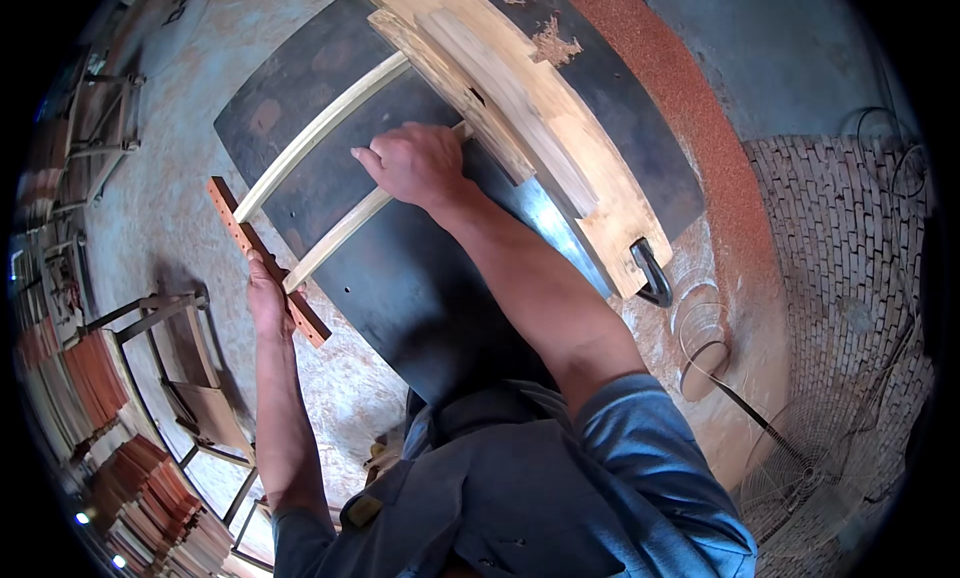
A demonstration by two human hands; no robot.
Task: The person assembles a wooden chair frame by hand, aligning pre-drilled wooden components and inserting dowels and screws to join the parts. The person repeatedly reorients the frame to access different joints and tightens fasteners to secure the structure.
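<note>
My left hand (267, 296) is closed round a reddish wooden bar (240, 233) with small holes along it, gripping it near its lower end. Two pale wooden slats run from this bar toward the upper right: a far slat (325, 128) and a near slat (335, 236). My right hand (415, 163) is closed over the near slat, its thumb pointing left. The slats' other ends reach a thick pale wooden fence (560, 128) that crosses the table; the near slat's end is partly hidden by my hand.
Beneath lies a dark metal table (375, 293). A black clamp (652, 275) sits at the fence's near end. Wood shavings (553, 44) lie beyond the fence, reddish sawdust (690, 128) on the floor. A fan (805, 473) stands lower right; stacked wood (150, 488) and metal frames (165, 303) are left.
</note>
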